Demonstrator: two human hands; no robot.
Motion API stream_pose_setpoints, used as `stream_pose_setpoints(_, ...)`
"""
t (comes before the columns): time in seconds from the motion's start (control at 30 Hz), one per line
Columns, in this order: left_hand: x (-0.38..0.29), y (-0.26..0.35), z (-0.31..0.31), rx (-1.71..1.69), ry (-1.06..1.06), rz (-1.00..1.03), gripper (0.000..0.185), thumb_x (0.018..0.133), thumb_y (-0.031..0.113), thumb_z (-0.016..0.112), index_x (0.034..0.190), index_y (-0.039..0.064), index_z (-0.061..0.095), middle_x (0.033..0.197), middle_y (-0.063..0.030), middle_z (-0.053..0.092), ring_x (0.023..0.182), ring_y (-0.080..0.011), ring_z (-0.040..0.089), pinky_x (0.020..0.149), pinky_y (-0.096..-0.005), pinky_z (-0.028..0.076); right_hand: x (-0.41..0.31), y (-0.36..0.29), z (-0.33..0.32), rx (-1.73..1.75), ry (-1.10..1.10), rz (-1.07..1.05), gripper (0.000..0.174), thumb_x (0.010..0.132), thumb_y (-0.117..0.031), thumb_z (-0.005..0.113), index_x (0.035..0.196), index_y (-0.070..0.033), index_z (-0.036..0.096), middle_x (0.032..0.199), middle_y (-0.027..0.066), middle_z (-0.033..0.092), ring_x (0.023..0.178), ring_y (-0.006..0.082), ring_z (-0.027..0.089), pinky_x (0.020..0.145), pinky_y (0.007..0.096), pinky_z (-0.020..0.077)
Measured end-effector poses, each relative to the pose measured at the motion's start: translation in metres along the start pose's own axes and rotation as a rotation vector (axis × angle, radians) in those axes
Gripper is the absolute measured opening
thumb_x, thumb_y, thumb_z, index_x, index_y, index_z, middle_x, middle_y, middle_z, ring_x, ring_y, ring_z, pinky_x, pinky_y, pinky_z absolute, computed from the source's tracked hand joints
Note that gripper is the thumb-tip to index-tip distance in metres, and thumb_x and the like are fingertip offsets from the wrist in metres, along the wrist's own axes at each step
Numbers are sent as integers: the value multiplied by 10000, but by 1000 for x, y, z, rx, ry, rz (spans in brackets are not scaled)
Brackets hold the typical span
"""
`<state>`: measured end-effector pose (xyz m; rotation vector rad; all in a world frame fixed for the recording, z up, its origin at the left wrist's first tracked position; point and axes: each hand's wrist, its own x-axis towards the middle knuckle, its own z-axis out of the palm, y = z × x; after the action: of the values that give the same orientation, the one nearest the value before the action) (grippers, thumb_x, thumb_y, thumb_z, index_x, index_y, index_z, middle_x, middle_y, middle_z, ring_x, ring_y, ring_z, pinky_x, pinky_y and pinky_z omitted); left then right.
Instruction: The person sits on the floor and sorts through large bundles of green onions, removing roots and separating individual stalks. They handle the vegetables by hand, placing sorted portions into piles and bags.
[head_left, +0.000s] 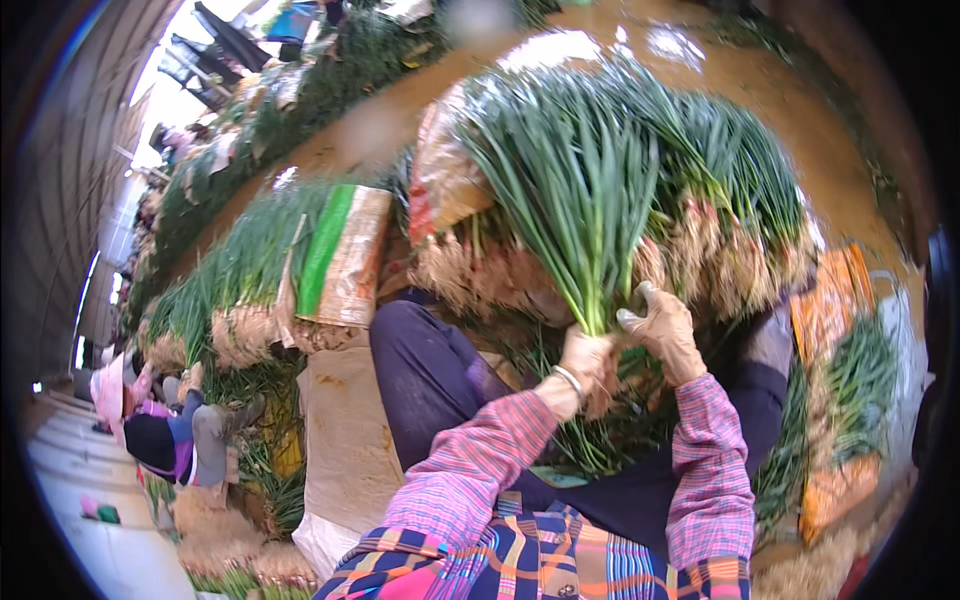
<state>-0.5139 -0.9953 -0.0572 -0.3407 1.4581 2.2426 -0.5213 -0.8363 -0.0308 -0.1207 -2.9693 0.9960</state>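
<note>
My left hand (586, 360), with a bangle at its wrist, is closed around the lower stems of a bunch of green onions (585, 195). The long leaves fan out away from me, and some pale roots hang below the fist. Just right of the stems is my right hand (661, 326), thumb and fingers apart, with nothing seen between them. Its fingertips appear whitish. Beyond both hands, tied-looking bunches of green onions (739, 165) lie in a row, their tan roots (705, 255) towards me. Loose green leaves (600, 442) lie between my legs.
A woven sack (450, 165) lies beside the row. To the left are more green onions (240, 255), a green-striped sack (345, 255) and a beige sheet (349, 435). A co-worker (161, 435) sits at far left. An orange sack (832, 300) and more onions (862, 382) are at right.
</note>
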Motion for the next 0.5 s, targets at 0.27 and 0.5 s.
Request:
stream_pose_setpoints(0.27,-25,-24,24,-10,101,68,223,805,-58,727,969,74,653,674,6,606,474,-91,505,404,-261,364,0,1,23,-393,288,-201,182,727,-230,682,670,-64,634,628,141,627,621,333,657,550,436,492)
stream_pose_setpoints(0.5,5,9,1,290,-280,-263,156,865,172,701,925,41,642,688,-44,605,560,-166,580,454,-275,471,33,33,6,-144,171,-313,302,874,-266,631,685,-31,631,624,141,633,623,315,653,614,422,510)
